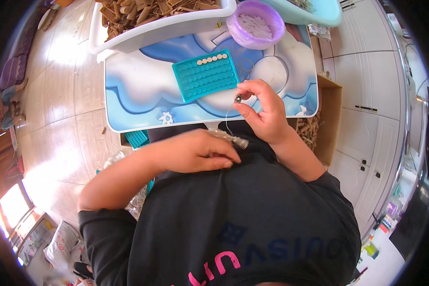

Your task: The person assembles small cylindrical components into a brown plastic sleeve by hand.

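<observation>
Broadly, a blue-and-white worktop is seen ahead of the person, carrying a white bin of brown pieces, a purple bowl and a teal grid tray (only its top row partly filled with pale discs). Just right of the tray's lower corner, a small dark bead is pinched between thumb and forefinger of the right hand, raised with the wrist bent. A thin thread hangs from it toward the left hand, which is held closed against the chest on a clear plastic bag.
</observation>
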